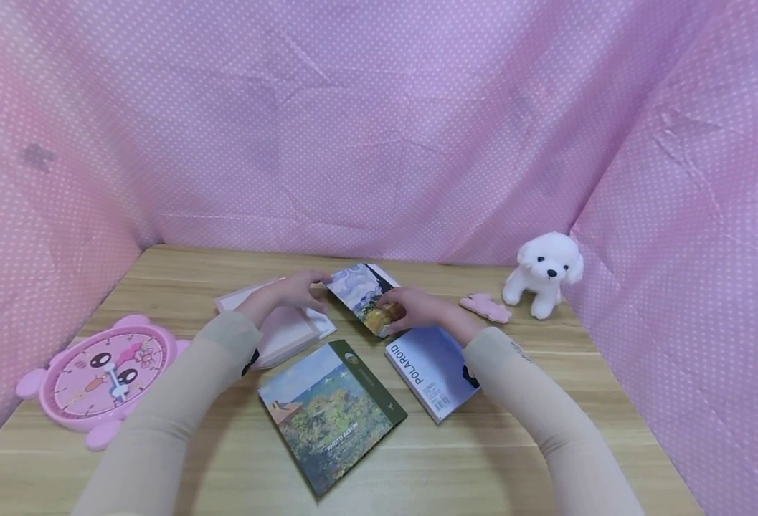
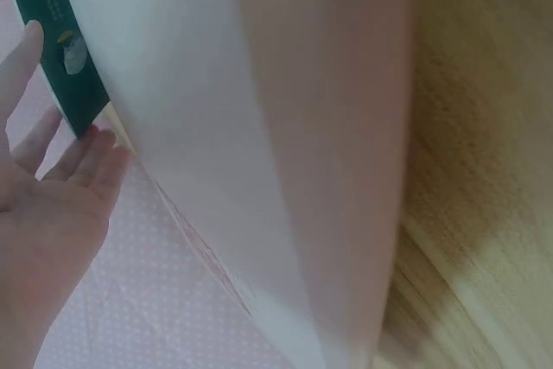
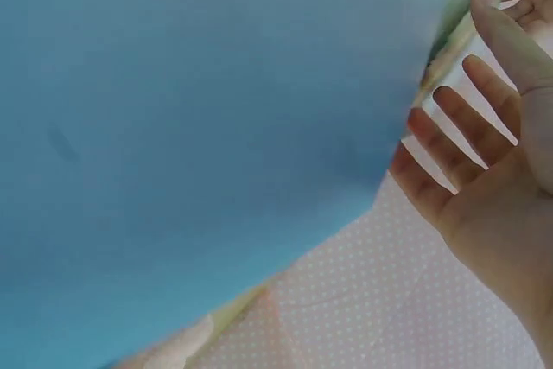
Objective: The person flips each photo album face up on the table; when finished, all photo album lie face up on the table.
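Observation:
At the back middle of the table, both hands are at a thin photo album with a swirling sky and yellow field on its cover. My left hand pinches its left corner. In the left wrist view, the thumb lies on a dark green strip, with the fingers around the corner. My right hand grips the album's near right part, thumb at the edge and fingers over the cover. Its fingers look spread in the right wrist view, where a blue surface hides much of the album.
In front lies another album marked PHOTO ALBUM. A blue POLAROID album sits under the right forearm, and pale pink-and-white flat items under the left. A pink clock, white plush dog and pink piece flank them.

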Tool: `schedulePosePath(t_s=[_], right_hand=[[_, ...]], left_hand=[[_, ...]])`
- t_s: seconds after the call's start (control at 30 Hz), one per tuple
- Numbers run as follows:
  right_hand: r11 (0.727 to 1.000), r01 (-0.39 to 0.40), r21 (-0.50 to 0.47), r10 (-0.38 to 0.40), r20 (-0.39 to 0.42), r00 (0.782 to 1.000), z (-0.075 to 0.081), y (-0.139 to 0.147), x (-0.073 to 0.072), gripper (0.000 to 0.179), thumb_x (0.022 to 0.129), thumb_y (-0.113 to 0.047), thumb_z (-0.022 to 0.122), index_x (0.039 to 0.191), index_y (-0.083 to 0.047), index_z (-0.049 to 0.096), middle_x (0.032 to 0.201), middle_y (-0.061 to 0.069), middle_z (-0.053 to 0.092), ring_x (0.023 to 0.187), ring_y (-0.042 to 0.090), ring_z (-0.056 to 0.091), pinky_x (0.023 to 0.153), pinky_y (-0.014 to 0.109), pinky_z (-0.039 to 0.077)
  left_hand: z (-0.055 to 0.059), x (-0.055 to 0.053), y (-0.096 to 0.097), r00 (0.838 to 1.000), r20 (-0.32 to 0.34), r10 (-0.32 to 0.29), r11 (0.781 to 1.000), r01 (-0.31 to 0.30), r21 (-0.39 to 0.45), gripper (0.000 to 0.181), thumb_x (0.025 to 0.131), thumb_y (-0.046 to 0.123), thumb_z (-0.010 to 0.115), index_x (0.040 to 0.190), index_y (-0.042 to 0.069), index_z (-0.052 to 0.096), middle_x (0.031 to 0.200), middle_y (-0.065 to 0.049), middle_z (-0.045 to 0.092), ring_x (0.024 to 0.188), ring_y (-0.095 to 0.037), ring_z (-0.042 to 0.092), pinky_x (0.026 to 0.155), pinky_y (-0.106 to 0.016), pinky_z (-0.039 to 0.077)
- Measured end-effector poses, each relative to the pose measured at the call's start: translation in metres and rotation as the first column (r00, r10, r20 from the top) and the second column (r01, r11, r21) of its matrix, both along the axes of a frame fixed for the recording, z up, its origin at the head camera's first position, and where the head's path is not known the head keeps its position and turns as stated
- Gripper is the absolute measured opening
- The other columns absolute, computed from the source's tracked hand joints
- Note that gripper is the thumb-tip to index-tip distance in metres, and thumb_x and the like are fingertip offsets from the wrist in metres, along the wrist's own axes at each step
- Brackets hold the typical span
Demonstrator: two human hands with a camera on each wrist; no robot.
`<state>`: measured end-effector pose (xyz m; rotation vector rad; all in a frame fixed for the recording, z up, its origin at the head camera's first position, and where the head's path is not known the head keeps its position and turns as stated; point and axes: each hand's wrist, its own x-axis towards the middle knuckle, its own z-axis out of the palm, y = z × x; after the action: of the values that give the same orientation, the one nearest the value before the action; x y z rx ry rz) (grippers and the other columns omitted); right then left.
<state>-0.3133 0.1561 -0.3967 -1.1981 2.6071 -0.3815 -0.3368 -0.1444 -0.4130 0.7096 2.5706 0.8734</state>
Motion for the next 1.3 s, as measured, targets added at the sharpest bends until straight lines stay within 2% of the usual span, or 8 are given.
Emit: schedulePosePath(t_s=[0.13,0.27,0.5,0.67,0.9,1.07,1.17,1.3], right_hand=[[0.999,-0.002,-0.039,0.004,0.053,0.999,0.008,0.004,0.007,0.055,0.085,-0.024,0.071,0.133,-0.005,0.051,0.135,0.012,0.052,0.124,0.029,0.048,0.1,0.044,0.043],[0.998,0.015,-0.067,-0.01,0.074,0.997,0.016,0.007,0.017,0.055,0.086,-0.023,0.07,0.134,-0.007,0.05,0.138,0.01,0.05,0.126,0.029,0.046,0.101,0.045,0.042],[0.991,-0.032,-0.131,0.032,-0.001,0.999,0.024,0.012,0.039,0.052,0.085,-0.029,0.071,0.131,-0.009,0.055,0.135,0.006,0.054,0.126,0.022,0.048,0.106,0.039,0.04],[0.983,-0.073,-0.168,0.071,-0.018,0.997,0.029,0.01,0.061,0.046,0.086,-0.027,0.07,0.127,-0.009,0.059,0.137,0.009,0.052,0.128,0.024,0.047,0.105,0.041,0.04],[0.979,-0.107,-0.176,0.097,-0.06,0.993,0.021,0.007,0.088,0.058,0.084,-0.03,0.071,0.134,-0.009,0.051,0.138,0.009,0.052,0.128,0.021,0.047,0.105,0.036,0.041],[0.985,-0.06,-0.159,0.057,-0.025,0.998,0.01,0.007,0.107,0.069,0.081,-0.032,0.074,0.139,-0.012,0.045,0.144,0.007,0.046,0.132,0.02,0.042,0.107,0.035,0.038],[0.989,-0.043,-0.144,0.047,0.028,0.999,0.004,0.007,0.119,0.074,0.08,-0.033,0.075,0.142,-0.011,0.041,0.147,0.007,0.041,0.134,0.02,0.039,0.108,0.036,0.037],[0.993,-0.044,-0.11,0.054,0.087,0.995,-0.002,0.009,0.131,0.078,0.081,-0.033,0.074,0.144,-0.009,0.036,0.149,0.007,0.037,0.137,0.023,0.035,0.11,0.039,0.034]], left_hand=[[0.005,0.006,-0.002,0.999,-0.031,0.036,0.999,-0.036,0.015,0.078,0.078,0.021,0.076,0.143,0.004,0.036,0.149,-0.02,0.031,0.137,-0.041,0.025,0.111,-0.058,0.022],[0.012,0.015,-0.004,0.996,-0.084,0.037,0.999,-0.035,0.019,0.078,0.077,0.02,0.077,0.142,0.003,0.037,0.148,-0.02,0.033,0.137,-0.04,0.027,0.11,-0.058,0.023],[0.016,0.035,-0.001,0.98,-0.197,-0.003,0.999,0.012,0.042,0.071,0.08,0.017,0.074,0.138,-0.005,0.04,0.142,-0.021,0.042,0.132,-0.04,0.035,0.11,-0.054,0.028],[0.018,0.055,0.004,0.985,-0.171,0.02,0.998,-0.011,0.055,0.07,0.079,0.016,0.075,0.138,-0.004,0.041,0.141,-0.021,0.044,0.13,-0.04,0.04,0.108,-0.053,0.032],[0.016,0.079,0.01,0.989,-0.138,0.05,0.997,-0.041,0.067,0.072,0.079,0.016,0.075,0.139,0.0,0.04,0.139,-0.02,0.047,0.12,-0.036,0.051,0.101,-0.048,0.043],[0.012,0.099,0.01,0.995,-0.06,0.085,0.988,-0.077,0.135,0.071,0.081,0.018,0.074,0.14,0.001,0.039,0.141,-0.017,0.045,0.12,-0.032,0.052,0.102,-0.047,0.042],[0.01,0.111,0.012,0.995,-0.075,0.061,0.991,-0.052,0.122,0.072,0.081,0.023,0.074,0.14,-0.001,0.04,0.139,-0.018,0.047,0.127,-0.035,0.045,0.106,-0.049,0.038],[0.006,0.119,0.013,0.994,-0.109,0.016,0.996,-0.007,0.09,0.072,0.079,0.022,0.076,0.137,-0.004,0.042,0.134,-0.021,0.051,0.122,-0.036,0.05,0.103,-0.048,0.04]])
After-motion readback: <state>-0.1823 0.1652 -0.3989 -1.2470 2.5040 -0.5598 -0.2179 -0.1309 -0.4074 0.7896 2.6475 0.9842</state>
